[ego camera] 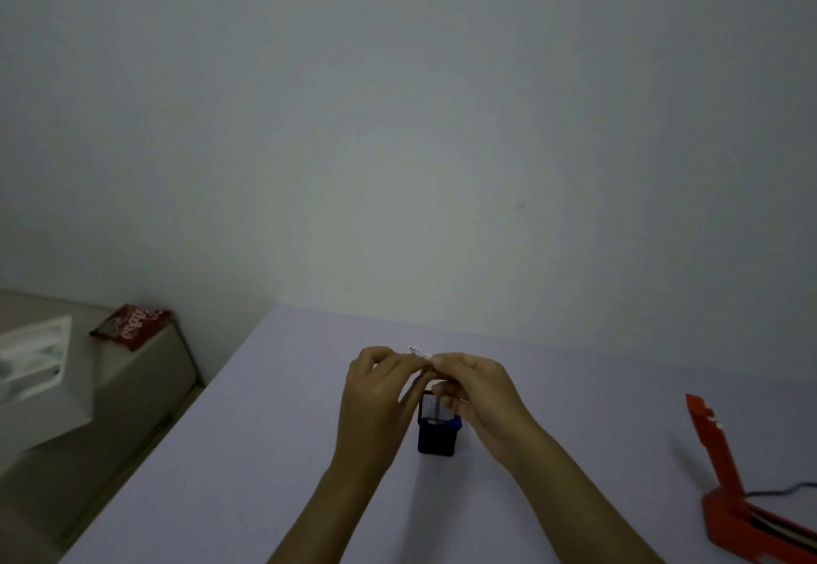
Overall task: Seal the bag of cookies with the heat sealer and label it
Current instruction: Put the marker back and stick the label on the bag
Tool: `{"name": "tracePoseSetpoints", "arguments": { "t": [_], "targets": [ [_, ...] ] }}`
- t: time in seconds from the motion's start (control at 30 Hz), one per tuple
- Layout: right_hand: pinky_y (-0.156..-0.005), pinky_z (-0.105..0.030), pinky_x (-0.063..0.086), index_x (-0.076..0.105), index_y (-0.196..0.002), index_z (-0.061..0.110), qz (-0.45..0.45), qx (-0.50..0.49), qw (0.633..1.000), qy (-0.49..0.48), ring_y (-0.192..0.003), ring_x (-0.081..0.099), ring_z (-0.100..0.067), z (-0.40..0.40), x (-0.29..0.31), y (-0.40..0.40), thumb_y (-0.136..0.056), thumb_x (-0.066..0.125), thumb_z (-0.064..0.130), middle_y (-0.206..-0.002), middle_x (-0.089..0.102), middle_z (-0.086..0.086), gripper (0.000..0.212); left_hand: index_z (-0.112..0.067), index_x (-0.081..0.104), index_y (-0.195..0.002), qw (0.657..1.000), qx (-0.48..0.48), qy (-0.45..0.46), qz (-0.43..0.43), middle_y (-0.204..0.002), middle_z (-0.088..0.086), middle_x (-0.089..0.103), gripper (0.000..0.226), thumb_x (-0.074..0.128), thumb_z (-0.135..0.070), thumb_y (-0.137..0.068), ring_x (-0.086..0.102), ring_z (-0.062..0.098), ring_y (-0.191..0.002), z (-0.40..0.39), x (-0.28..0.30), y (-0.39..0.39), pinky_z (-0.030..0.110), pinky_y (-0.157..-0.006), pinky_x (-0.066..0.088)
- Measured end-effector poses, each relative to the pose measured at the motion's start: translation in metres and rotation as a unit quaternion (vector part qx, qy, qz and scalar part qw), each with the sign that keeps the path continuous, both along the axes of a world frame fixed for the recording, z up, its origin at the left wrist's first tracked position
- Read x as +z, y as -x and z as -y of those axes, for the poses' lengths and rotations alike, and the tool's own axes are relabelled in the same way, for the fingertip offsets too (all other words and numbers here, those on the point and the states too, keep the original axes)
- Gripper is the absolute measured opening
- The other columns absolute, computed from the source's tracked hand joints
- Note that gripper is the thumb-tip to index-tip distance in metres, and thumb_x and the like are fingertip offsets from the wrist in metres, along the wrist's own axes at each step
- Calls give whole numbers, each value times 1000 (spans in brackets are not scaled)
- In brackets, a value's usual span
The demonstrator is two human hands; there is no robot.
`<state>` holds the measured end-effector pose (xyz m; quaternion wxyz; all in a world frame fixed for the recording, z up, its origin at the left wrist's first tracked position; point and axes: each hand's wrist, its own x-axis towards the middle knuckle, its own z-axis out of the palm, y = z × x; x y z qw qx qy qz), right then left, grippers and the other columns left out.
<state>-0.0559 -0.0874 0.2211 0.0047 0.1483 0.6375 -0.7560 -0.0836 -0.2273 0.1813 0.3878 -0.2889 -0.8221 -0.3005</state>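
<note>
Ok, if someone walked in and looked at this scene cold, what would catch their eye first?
Probably the two hands meeting mid-table, the left hand and right hand pinching a small white label between them, just above a black mesh pen holder. Next, the bright orange heat sealer at the table's right edge, its arm raised. Then the red snack bag lying off on the side surface at left.

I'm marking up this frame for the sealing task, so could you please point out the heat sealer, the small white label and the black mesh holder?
heat sealer (725, 515): head view, on its red base.
small white label (419, 351): head view, on its printed strip.
black mesh holder (435, 442): head view, on its front wall.
</note>
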Motion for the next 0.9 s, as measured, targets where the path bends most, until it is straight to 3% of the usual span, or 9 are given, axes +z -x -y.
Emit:
{"name": "tracePoseSetpoints", "arguments": {
  "t": [0.4,0.6,0.9],
  "targets": [
    [-71,-33,53,73,-88,4,-19,3,997,76,-70,66,-22,6,19,-9,-90,61,18,-79,72,-13,19,-14,73,-100,999,10,2,-41,-95,-4,73,25,59,-32,-88,55,14,-94,6,18,-10,23,-82,48],
    [-80,-36,54,74,-94,3,-39,19,997,57,-76,67,-23,4,21,-9,-89,64,17,-86,74,-14,18,-10,72,-101,999,1,-2,-46,-94,-1,73,23,62,-25,-86,55,13,-94,9,26,-9,19,-84,46],
    [-76,-31,52,72,-101,1,-47,32,996,66,-76,67,-19,1,23,-12,-89,64,16,-96,74,-18,21,-10,71,-101,999,-15,-8,-27,-94,0,72,19,65,-20,-86,53,13,-96,9,32,-11,17,-88,41]
  ]
}}
